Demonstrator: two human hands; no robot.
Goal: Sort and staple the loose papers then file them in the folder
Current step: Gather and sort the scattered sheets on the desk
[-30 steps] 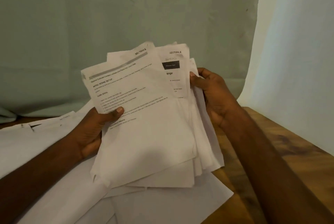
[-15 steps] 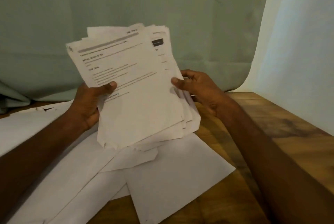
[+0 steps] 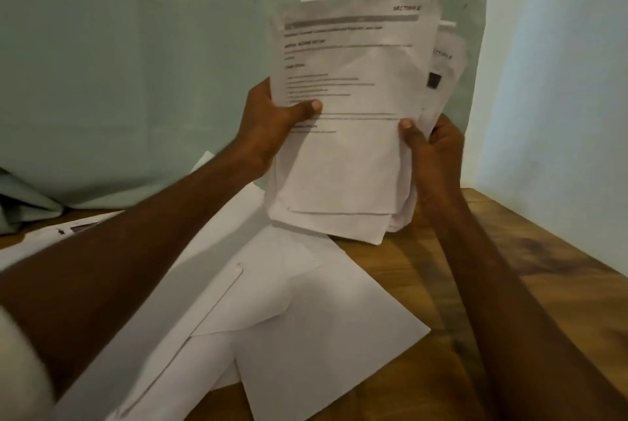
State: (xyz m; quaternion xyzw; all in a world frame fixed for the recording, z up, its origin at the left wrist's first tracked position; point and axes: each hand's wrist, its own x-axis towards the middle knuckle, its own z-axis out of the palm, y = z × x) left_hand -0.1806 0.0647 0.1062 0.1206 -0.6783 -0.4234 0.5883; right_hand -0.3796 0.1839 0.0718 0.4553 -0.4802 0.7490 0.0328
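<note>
A stack of printed white papers [image 3: 346,162] stands almost upright, its lower edge down on the sheets and table. My left hand [image 3: 272,125] grips the stack's left edge, thumb across the front page. My right hand [image 3: 431,152] grips the right edge, thumb on the front and fingers behind. The top page carries a grey header bar and lines of text; other pages fan out behind it at the right. No folder or stapler shows in this view.
Several loose white sheets [image 3: 306,325] lie overlapped on the wooden table [image 3: 550,284] below my arms. More printed paper [image 3: 68,230] lies at the far left. A pale green cloth backdrop [image 3: 136,64] hangs behind, and a white wall [image 3: 560,98] stands at the right.
Both hands have carried the stack rightward and squared it more upright. The fanned pages are drawn closer together, and the stack's bottom edge now meets the table.
</note>
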